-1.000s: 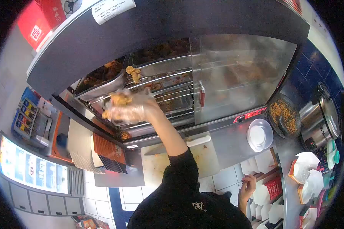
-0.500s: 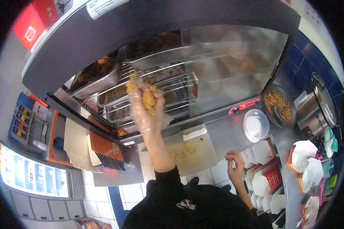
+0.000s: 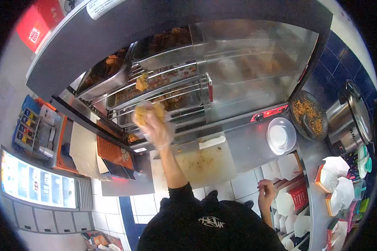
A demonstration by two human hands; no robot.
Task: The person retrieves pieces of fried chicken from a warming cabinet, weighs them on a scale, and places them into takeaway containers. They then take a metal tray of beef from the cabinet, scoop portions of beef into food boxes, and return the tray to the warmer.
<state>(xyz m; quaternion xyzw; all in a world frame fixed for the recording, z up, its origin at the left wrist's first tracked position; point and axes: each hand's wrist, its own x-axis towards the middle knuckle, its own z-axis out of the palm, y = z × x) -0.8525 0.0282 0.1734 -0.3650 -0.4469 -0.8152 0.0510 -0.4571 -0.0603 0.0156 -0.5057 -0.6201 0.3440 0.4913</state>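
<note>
Tray [image 3: 107,87] at 10 o'clock from the left hand [image 3: 155,124] sits in the warmer [image 3: 113,31], heaped with brown fried food. A loose fried piece [image 3: 141,82] shows between 11 and 12; whether it rests on the bars is unclear. The gloved left hand's grip is closed round yellow food [image 3: 143,113] in front of the warmer's opening. At 12, a second tray [image 3: 165,58] holds more fried food; a lower tray [image 3: 178,85], at 1, holds reddish bits. At 5, the board [image 3: 205,167] carries crumbs and a knife [image 3: 212,142]. At 4, the right hand [image 3: 267,194] hangs with a loose grip, fingers bent. At 3, on the table [image 3: 247,144], follow a clear tub [image 3: 292,138] with something white inside, a dark bowl [image 3: 299,129] of golden crumbs with a scoop [image 3: 307,122], and a lidded cooker [image 3: 339,119], contents hidden.
</note>
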